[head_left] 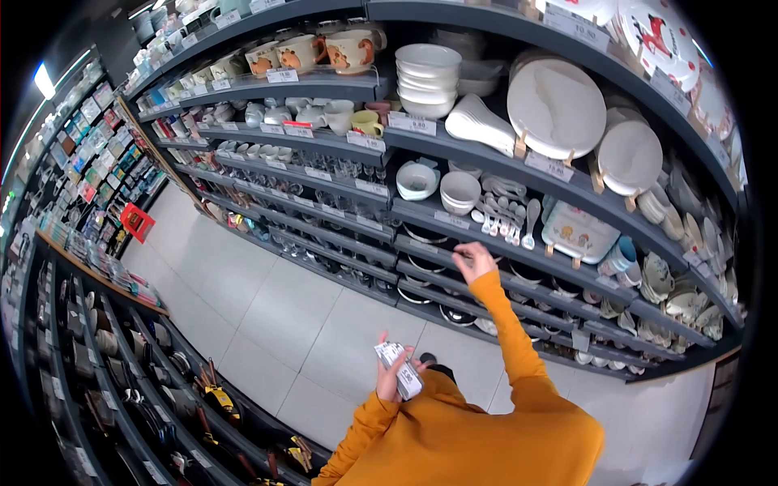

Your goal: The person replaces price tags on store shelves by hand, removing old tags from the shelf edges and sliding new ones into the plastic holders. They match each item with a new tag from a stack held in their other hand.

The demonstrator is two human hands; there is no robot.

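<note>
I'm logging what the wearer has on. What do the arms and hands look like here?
Both arms are covered by long mustard-orange sleeves of a soft, plain top, ending at the wrists. The left hand and right hand are bare: no gloves, and no rings or watch can be made out.

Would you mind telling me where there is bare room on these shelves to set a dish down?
Hardly any. The shelf edge under the right hand shows a short bare strip. The spoons, stacked bowls and plates crowd their shelves. The floor is open. The left hand holds a small pack.
</note>
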